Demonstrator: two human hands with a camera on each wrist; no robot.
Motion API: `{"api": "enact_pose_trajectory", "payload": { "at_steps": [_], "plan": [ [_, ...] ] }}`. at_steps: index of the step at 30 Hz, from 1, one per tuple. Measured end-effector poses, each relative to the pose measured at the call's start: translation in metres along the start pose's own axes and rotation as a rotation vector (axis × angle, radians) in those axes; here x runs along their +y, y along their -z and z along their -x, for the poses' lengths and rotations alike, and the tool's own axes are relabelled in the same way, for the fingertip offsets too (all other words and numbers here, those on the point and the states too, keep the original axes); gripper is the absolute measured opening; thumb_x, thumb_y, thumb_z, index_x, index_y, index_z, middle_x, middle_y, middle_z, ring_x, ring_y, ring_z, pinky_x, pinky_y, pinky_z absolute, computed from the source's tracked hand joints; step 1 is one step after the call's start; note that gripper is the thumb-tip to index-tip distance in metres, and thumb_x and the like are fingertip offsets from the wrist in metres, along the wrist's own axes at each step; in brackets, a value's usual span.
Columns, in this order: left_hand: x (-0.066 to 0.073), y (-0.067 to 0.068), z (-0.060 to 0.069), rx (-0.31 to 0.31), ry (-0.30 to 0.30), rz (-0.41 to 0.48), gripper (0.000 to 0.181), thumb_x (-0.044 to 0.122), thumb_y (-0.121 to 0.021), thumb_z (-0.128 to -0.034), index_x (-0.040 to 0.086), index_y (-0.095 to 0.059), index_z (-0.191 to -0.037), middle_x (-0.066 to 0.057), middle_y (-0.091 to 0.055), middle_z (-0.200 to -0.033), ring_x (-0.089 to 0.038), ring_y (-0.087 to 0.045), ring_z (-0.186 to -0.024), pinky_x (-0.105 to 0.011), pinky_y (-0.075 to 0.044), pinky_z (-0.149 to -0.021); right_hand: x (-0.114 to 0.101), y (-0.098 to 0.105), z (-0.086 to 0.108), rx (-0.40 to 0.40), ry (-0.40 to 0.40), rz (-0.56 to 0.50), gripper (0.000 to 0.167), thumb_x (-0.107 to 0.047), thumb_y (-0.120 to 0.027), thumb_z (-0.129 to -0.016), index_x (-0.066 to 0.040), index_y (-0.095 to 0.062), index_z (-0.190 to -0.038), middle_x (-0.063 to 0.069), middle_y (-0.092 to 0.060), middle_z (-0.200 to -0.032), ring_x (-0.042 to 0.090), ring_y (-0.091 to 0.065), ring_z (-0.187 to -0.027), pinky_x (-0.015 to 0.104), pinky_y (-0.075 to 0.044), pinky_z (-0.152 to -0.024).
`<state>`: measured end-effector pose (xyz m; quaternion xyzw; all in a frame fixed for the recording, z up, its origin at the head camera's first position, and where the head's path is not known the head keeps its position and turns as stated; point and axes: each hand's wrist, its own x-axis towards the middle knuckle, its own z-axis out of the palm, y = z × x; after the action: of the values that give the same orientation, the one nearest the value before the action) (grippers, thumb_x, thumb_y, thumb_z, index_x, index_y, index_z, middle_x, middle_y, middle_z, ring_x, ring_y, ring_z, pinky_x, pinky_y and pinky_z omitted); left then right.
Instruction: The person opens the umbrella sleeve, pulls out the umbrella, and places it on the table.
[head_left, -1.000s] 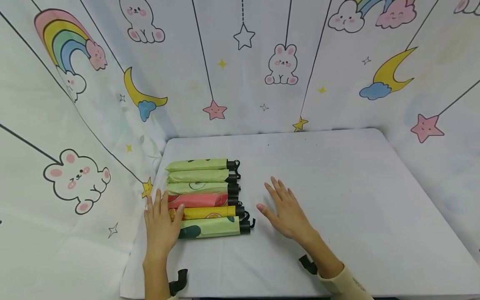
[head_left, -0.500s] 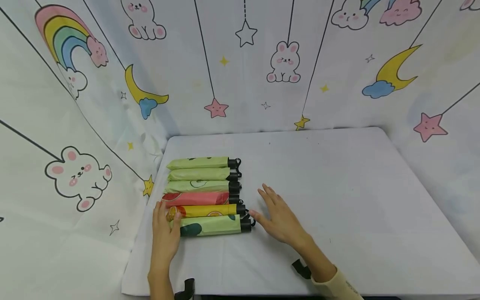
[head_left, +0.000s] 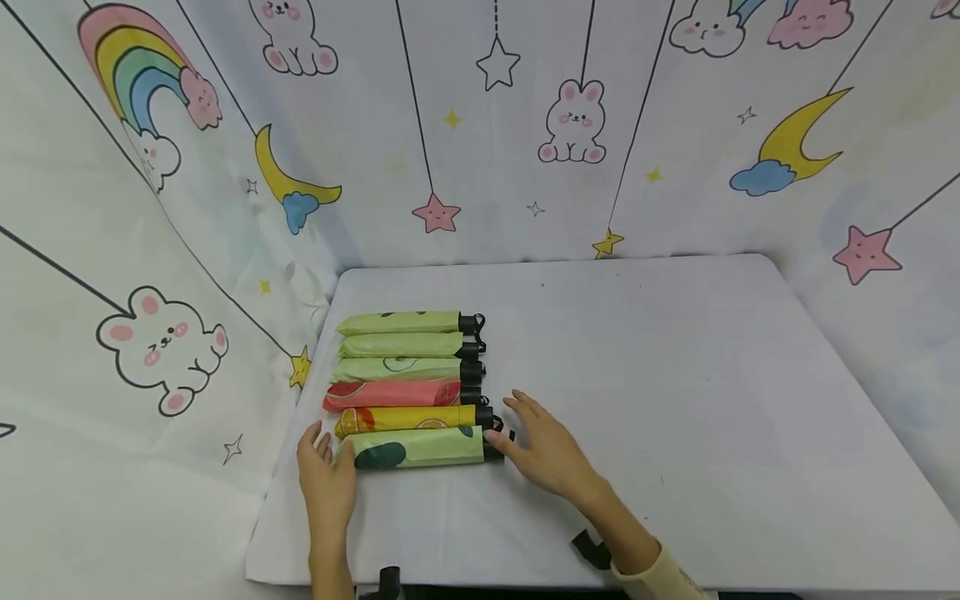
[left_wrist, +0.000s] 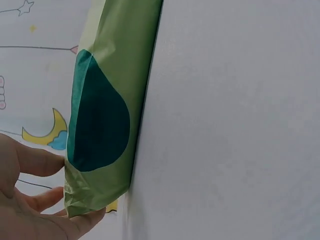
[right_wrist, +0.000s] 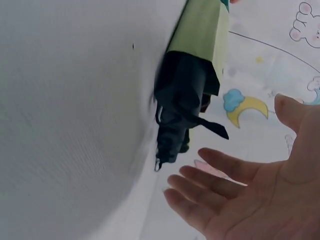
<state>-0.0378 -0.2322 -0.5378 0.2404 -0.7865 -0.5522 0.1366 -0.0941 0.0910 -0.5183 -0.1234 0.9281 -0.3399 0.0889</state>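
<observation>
Head view: the left hand [head_left: 327, 490], loosely relaxed, is touching the nearest green umbrella [head_left: 442, 448] at its tip [left_wrist: 82, 199]; the right hand [head_left: 551, 457], spread wide, is hovering beside the black handle [right_wrist: 182, 77], seemingly bracketing its length. Beyond them, a yellow umbrella [head_left: 405, 418], a red umbrella [head_left: 405, 394] and three pale-green umbrellas [head_left: 401, 345] are lying parallel, apparently for evenness.

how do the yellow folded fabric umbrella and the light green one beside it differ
The yellow folded fabric umbrella shows printed citrus slices; the light green folded fabric umbrella has dark green patches. The yellow one looks slimmer than the green one. The green one lies nearest the person; the yellow one sits between it and the red folded fabric umbrella. Both have black handles at the same end.
</observation>
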Motion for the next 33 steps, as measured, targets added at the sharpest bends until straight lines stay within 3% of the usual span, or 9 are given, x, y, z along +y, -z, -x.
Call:
{"api": "enact_pose_trajectory", "payload": {
  "at_steps": [3, 10, 13, 18, 21, 27, 33],
  "plan": [
    [0.001, -0.002, 0.002, 0.041, 0.011, 0.060, 0.059, 0.005, -0.054, -0.1059, -0.002, -0.027, -0.158, -0.030, -0.036, -0.158, -0.042, -0.040, -0.147, -0.051, -0.037, -0.119, -0.002, -0.003, 0.001, 0.012, 0.002, -0.019, 0.077, -0.066, -0.060, -0.098, -0.013, -0.053, -0.152, 0.010, -0.047, -0.160, 0.036, -0.045, -0.146, 0.060, -0.040, -0.116],
    [0.000, -0.009, 0.004, 0.207, 0.057, 0.303, 0.044, -0.006, -0.052, -0.1039, -0.006, -0.038, -0.145, -0.022, -0.043, -0.150, -0.039, -0.053, -0.139, -0.015, -0.049, -0.101, -0.001, -0.009, 0.002, 0.042, 0.018, -0.064, 0.058, -0.049, -0.074, -0.095, -0.007, -0.067, -0.135, 0.010, -0.068, -0.133, 0.029, -0.066, -0.119, 0.050, -0.055, -0.100],
    [-0.002, -0.012, 0.005, 0.271, 0.066, 0.395, 0.041, -0.007, -0.054, -0.1032, -0.007, -0.040, -0.142, -0.018, -0.044, -0.146, -0.038, -0.057, -0.135, -0.018, -0.051, -0.102, 0.001, -0.010, 0.001, 0.030, 0.017, -0.074, 0.052, -0.043, -0.079, -0.092, -0.007, -0.071, -0.128, 0.008, -0.072, -0.121, 0.022, -0.067, -0.104, 0.044, -0.057, -0.088],
    [-0.005, -0.016, 0.009, 0.337, 0.071, 0.573, 0.039, -0.008, -0.057, -0.1015, -0.008, -0.043, -0.138, -0.017, -0.050, -0.139, -0.033, -0.060, -0.133, -0.027, -0.049, -0.107, 0.004, -0.013, -0.003, -0.007, 0.030, -0.111, 0.045, -0.032, -0.086, -0.086, -0.006, -0.075, -0.121, 0.003, -0.072, -0.105, 0.017, -0.060, -0.083, 0.033, -0.050, -0.071],
    [-0.007, -0.018, 0.011, 0.368, 0.073, 0.643, 0.038, -0.011, -0.055, -0.1008, -0.007, -0.044, -0.137, -0.019, -0.051, -0.138, -0.033, -0.059, -0.134, -0.029, -0.048, -0.110, 0.006, -0.017, -0.004, -0.016, 0.046, -0.111, 0.043, -0.026, -0.088, -0.084, -0.006, -0.076, -0.120, 0.002, -0.073, -0.103, 0.016, -0.058, -0.081, 0.032, -0.048, -0.070],
    [-0.010, -0.024, 0.012, 0.401, 0.059, 0.671, 0.037, -0.017, -0.052, -0.0993, -0.008, -0.046, -0.135, -0.018, -0.054, -0.133, -0.030, -0.061, -0.132, -0.029, -0.049, -0.108, 0.008, -0.019, -0.007, -0.025, 0.068, -0.088, 0.041, -0.019, -0.090, -0.082, -0.004, -0.076, -0.117, 0.000, -0.069, -0.093, 0.012, -0.055, -0.075, 0.027, -0.047, -0.064],
    [-0.013, -0.025, 0.012, 0.458, 0.045, 0.754, 0.036, -0.022, -0.052, -0.0966, -0.010, -0.048, -0.131, -0.019, -0.057, -0.130, -0.028, -0.065, -0.128, -0.029, -0.051, -0.105, 0.010, -0.019, -0.009, -0.044, 0.083, -0.088, 0.039, -0.021, -0.091, -0.081, -0.005, -0.076, -0.114, 0.004, -0.073, -0.104, 0.013, -0.060, -0.085, 0.032, -0.052, -0.073]
  ]
}}
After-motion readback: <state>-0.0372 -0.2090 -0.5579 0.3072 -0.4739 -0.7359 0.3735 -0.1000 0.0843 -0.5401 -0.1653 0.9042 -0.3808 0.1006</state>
